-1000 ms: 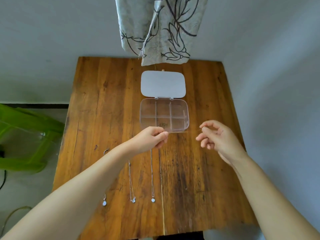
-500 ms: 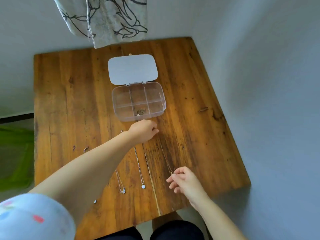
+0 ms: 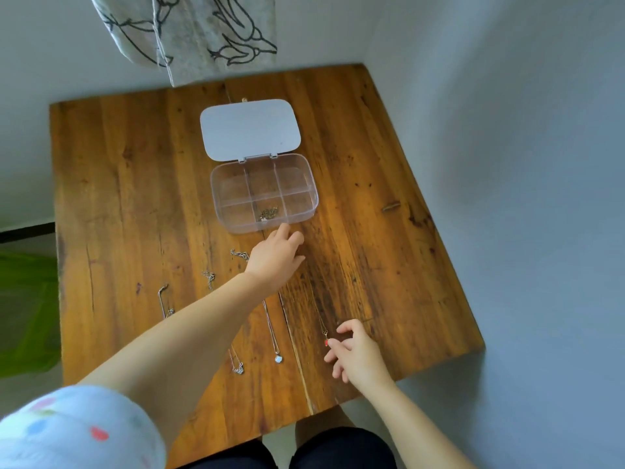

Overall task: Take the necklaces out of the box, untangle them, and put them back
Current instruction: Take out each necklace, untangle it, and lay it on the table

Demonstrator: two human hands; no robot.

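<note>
A clear compartment box (image 3: 304,170) stands open on the wooden table (image 3: 118,198), its lid (image 3: 250,130) folded back. One tangled gold necklace (image 3: 269,213) lies in the near middle compartment. Three silver necklaces lie stretched out in front: one with a pale pendant (image 3: 278,359), one (image 3: 236,367) partly under my left forearm, and one (image 3: 162,299) further left. A thin gold chain with a red pendant (image 3: 326,342) lies to the right of them. My left hand (image 3: 275,257) rests flat just before the box, fingers apart. My right hand (image 3: 356,350) hovers beside the red pendant, fingers spread.
A patterned cloth (image 3: 203,32) hangs over the table's far edge. Grey walls close in behind and to the right. Something green (image 3: 23,313) stands on the floor at left. My knees (image 3: 321,448) show below the near table edge.
My right hand has let the red pendant end down onto the table and spread its fingers. My left hand has slid a little toward the box and flattened.
</note>
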